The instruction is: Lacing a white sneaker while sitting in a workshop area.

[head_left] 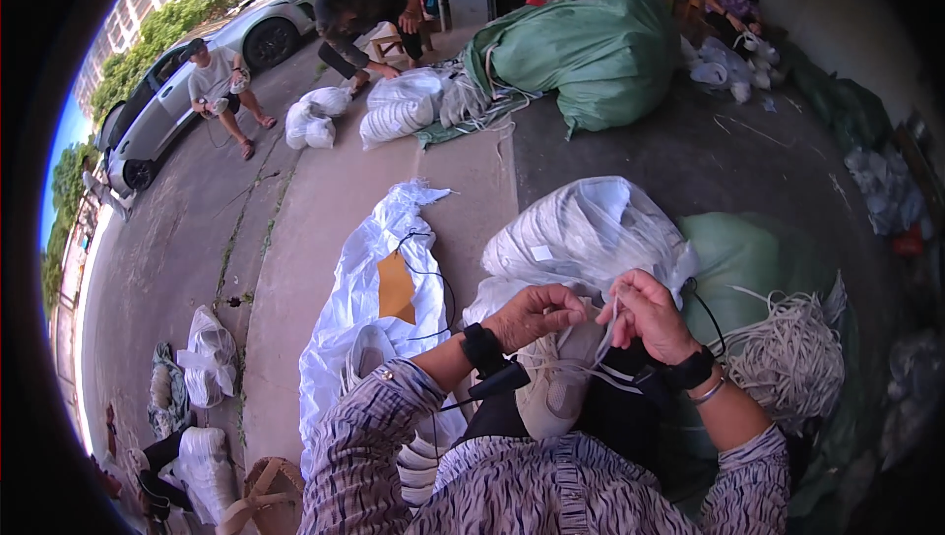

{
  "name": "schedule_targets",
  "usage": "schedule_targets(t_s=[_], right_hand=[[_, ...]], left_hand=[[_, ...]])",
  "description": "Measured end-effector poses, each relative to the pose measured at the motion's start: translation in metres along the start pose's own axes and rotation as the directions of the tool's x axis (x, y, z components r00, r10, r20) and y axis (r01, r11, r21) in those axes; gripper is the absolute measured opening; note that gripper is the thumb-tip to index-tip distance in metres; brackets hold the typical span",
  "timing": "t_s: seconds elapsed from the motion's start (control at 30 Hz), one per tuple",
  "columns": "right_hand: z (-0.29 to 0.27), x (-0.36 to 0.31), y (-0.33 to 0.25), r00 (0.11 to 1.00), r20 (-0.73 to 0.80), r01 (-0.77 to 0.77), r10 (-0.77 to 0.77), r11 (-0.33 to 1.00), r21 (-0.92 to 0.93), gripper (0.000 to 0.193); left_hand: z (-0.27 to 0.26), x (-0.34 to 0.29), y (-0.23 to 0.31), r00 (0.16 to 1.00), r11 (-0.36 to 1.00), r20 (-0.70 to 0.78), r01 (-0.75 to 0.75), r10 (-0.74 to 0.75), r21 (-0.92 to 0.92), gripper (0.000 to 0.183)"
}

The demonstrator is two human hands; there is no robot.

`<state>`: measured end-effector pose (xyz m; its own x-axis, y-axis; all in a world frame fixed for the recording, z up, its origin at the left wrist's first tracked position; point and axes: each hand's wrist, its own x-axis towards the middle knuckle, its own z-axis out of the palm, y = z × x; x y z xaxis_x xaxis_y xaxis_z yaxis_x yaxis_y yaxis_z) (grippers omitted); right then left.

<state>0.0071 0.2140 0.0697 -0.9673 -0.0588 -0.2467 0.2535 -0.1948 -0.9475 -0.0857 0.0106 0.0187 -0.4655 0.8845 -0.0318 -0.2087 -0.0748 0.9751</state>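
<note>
A light beige lace-up shoe (547,399) rests on my lap, toe toward me. Above its opening my right hand (654,320) is closed, pinching a pale shoelace (602,343) that runs down to the shoe. My left hand (539,318) is just left of it, its thumb and fingertips pressed together by the shoe's upper part; whatever they pinch is too small to make out. A thick bundle of off-white shoelaces (787,363) hangs over a green sack (753,250) right of my right forearm.
Beyond my hands lies a clear plastic bag of shoes (581,230). A white plastic sack (345,309) with a brown piece of card (396,289) is at left. Farther off are a big green sack (600,58), several bagged bundles, seated people and a silver car (187,82).
</note>
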Motion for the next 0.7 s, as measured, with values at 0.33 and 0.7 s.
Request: schedule_targets(t_s=[0.33,0.7], right_hand=[[0.035,-0.016,0.048,0.997,0.042,-0.066,0.064,0.997,0.051,0.021],[0.019,-0.045,-0.07,0.93,0.116,0.346,-0.349,0.937,0.042,0.023]], left_hand=[[0.009,0.008,0.001,0.995,0.994,-0.024,0.091,-0.093,-0.057,0.015],[0.048,0.006,0.028,0.98,0.981,0.19,-0.09,0.056,0.172,0.03]])
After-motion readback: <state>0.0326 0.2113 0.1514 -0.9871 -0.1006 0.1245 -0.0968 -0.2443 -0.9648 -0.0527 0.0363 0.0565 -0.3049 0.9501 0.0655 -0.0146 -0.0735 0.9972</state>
